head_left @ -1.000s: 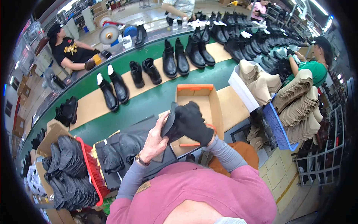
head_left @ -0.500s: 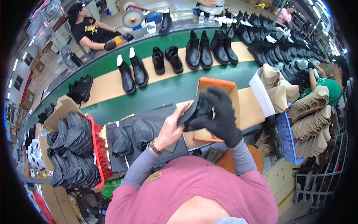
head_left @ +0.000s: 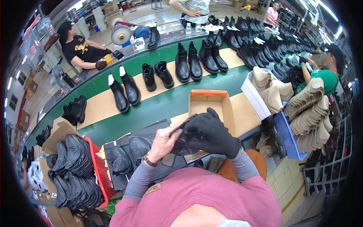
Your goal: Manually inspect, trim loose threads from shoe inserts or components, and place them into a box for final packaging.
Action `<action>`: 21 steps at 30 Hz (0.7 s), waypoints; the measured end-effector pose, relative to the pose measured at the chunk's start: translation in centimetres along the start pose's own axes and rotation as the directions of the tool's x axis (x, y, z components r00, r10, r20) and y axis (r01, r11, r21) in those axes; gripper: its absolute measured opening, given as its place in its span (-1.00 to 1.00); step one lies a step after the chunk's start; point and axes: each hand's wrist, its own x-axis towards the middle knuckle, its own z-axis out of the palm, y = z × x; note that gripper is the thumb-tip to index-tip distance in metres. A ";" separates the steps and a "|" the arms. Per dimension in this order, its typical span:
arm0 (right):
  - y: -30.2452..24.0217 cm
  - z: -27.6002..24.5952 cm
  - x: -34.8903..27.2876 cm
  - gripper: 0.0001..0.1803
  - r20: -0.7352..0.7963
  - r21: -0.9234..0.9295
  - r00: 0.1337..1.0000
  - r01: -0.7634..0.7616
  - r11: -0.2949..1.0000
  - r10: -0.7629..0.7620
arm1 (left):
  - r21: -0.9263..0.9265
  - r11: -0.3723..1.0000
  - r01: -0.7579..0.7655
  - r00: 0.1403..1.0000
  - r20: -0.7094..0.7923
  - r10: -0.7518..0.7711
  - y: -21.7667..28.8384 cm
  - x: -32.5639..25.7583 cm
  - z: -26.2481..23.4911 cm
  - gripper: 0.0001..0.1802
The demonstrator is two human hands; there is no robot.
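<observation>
Black boot upper (head_left: 185,138) sat at frame center, above the desk (head_left: 166,106) edge. Bare left hand (head_left: 164,140) fingers clamped on it; black-gloved right hand (head_left: 213,132) fingers wrapped over it. Open cardboard box (head_left: 210,104) just behind.

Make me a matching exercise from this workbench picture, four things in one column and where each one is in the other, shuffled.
Things:
1. right hand
2. open cardboard box
3. red basket
4. blue basket

Places:
A. at the person's far left, beside stacked black pieces
B. gloved in black, on the black shoe part
C. at the right, under tan insoles
D. on the bench, just beyond the hands

Pairs: 1-B, 2-D, 3-A, 4-C
</observation>
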 end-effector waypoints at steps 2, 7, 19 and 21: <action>1.3 1.2 -0.8 -0.61 -0.045 -0.189 0.998 -0.041 0.981 0.033 | 0.084 0.996 -0.029 0.999 0.046 0.025 0.8 0.4 -0.5 -0.69; 2.3 -0.3 -1.2 -0.70 -0.035 -0.168 0.999 0.016 0.986 -0.022 | 0.097 0.994 -0.044 0.997 -0.059 0.050 -0.8 -0.1 -1.0 -0.70; 7.1 -4.9 -5.8 -0.81 -0.016 -0.202 0.964 -0.263 0.943 0.266 | -0.001 1.000 -0.018 0.985 -0.172 0.017 -0.9 0.2 -4.8 -0.72; 5.8 -4.8 -5.7 -0.81 -0.449 -0.115 0.856 -0.338 0.934 0.255 | 0.145 0.986 -0.078 0.983 -0.153 0.100 0.0 0.7 -4.8 -0.70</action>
